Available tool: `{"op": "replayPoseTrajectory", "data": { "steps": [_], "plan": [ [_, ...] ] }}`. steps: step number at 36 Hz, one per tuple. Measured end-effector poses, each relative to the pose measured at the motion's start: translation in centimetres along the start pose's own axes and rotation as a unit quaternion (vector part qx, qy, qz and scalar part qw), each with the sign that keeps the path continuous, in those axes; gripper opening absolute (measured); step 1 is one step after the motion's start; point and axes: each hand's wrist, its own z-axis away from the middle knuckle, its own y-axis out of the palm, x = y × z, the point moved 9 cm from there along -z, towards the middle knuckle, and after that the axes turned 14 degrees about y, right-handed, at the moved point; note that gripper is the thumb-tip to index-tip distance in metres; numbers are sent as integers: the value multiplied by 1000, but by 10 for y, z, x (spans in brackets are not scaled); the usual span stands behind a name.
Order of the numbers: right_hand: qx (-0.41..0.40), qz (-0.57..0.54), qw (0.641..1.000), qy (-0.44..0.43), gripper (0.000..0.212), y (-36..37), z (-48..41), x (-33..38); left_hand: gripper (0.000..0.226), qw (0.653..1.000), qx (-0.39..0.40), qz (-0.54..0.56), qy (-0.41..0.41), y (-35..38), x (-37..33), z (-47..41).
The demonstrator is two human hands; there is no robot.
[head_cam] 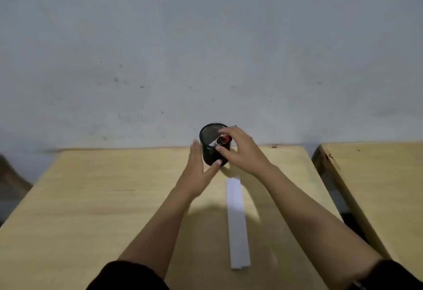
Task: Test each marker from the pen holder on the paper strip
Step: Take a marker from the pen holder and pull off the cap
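Now | left hand (198,170) open, cupping pen holder (211,152) | right hand (240,150) pinching marker (223,140) (no readable writing) | paper strip (237,221) below right wrist

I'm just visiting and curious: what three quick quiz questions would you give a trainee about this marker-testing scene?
1. True or false: the paper strip lies on the table between the person's forearms.
2. Which hand reaches into the top of the pen holder? A) left hand B) right hand C) neither
3. Fill in: the left hand rests against the holder's ____ side, as seen from the head camera.

Key: 1 true. 2 B; its fingers are at the red-capped marker in the holder, though a firm grip cannot be confirmed. 3 left; the open palm steadies the holder.
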Motion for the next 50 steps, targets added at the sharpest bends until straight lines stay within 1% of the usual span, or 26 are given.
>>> {"op": "replayPoseTrajectory", "data": {
  "steps": [2, 5, 8, 12, 16, 19, 25, 30, 33, 34, 36, 37, 39, 41, 43, 44, 48, 50],
  "plan": [
    [1, 11, 1000, -1, 37, 6, -7, -4, 79, 996, -21, 61, 56, 4, -6, -10],
    [-6, 31, 999, -12, 28, 13, -18, -9, 68, 981, -38, 171, 80, 11, -8, -21],
    [-19, 32, 999, -21, 19, 14, -25, -10, 66, 970, -70, 205, 111, 13, -5, -22],
    [-15, 48, 999, -21, 16, 16, -26, -4, 63, 969, -105, 181, 129, 10, 4, -26],
    [-37, 39, 998, -23, 14, 17, -20, 5, 64, 970, -98, 174, 137, 12, 10, -28],
    [-80, -8, 997, -10, 14, 11, -16, 6, 66, 974, -84, 167, 131, 14, 16, -30],
    [-121, -111, 986, 9, 10, 1, -4, 10, 71, 980, -87, 139, 116, 15, 20, -30],
    [-187, -239, 953, 16, 11, -21, 10, 10, 69, 985, -118, 84, 94, 9, 23, -27],
    [-234, -277, 932, 7, 10, -38, 21, 13, 70, 987, -130, 63, 66, 8, 26, -24],
    [-247, -287, 926, 2, 10, -44, 25, 16, 66, 987, -135, 64, 59, 8, 25, -22],
    [-268, -313, 911, -16, 10, -57, 35, 24, 49, 986, -142, 72, 52, 7, 22, -18],
    [-276, -326, 904, -29, 11, -64, 45, 29, 40, 985, -143, 78, 57, 5, 17, -12],
    [-282, -343, 895, -47, 11, -72, 55, 36, 29, 982, -138, 104, 71, 1, 10, -5],
    [-283, -339, 895, -62, 10, -76, 64, 39, 24, 977, -126, 153, 79, -2, 1, 2],
    [-279, -317, 904, -64, 9, -74, 77, 37, 14, 965, -123, 218, 78, -7, -14, 17],
    [-274, -305, 910, -60, 9, -72, 82, 33, 9, 961, -124, 234, 81, -11, -22, 23],
    [-241, -253, 937, -22, 11, -50, 100, 15, 7, 954, -146, 224, 133, -34, -52, 38],
    [-220, -226, 949, -6, 17, -37, 107, 7, 11, 953, -142, 219, 154, -40, -65, 44]
  ]
}}
